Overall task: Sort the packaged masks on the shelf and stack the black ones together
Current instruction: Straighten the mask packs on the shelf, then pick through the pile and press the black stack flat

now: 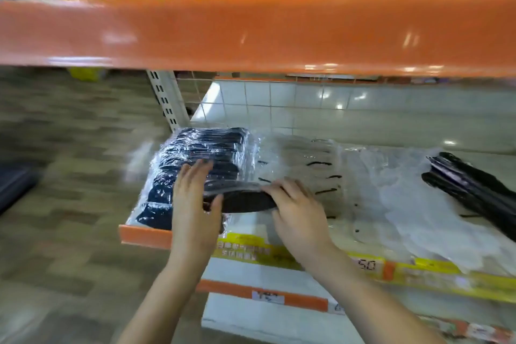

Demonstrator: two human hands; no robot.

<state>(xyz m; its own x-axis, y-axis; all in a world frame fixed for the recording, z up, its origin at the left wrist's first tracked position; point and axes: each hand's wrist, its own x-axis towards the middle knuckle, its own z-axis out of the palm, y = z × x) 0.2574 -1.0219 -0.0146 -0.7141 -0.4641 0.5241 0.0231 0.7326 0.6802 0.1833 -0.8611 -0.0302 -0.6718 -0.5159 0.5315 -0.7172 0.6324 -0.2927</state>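
- Closest to the camera, two bare arms reach up from the bottom of the picture to an orange-edged white shop shelf (145, 234).
- A yellow price strip (418, 274) runs along the front of that shelf.
- The left hand (195, 204) lies flat on a black mask pack in clear shiny plastic (243, 198). Its fingers are straight on top and its thumb is tucked under the front edge of the pack.
- The right hand (298, 209) pinches the right end of the same pack, with its fingers curled over the top.
- This pack sits at the front edge of the shelf, on the near right part of a stack of black masks in clear wrap (195, 159). The stack lies at the left end of the shelf.
- Just to the right lie clear packs of white masks with thin black straps (321, 173). They spread far along the shelf.
- More black packs (469, 190) lie well apart at the right side.
- Further back is a white tiled wall (335, 109).
- On top, a wide orange shelf edge (251, 33) holds blurry packets that cannot be made out.
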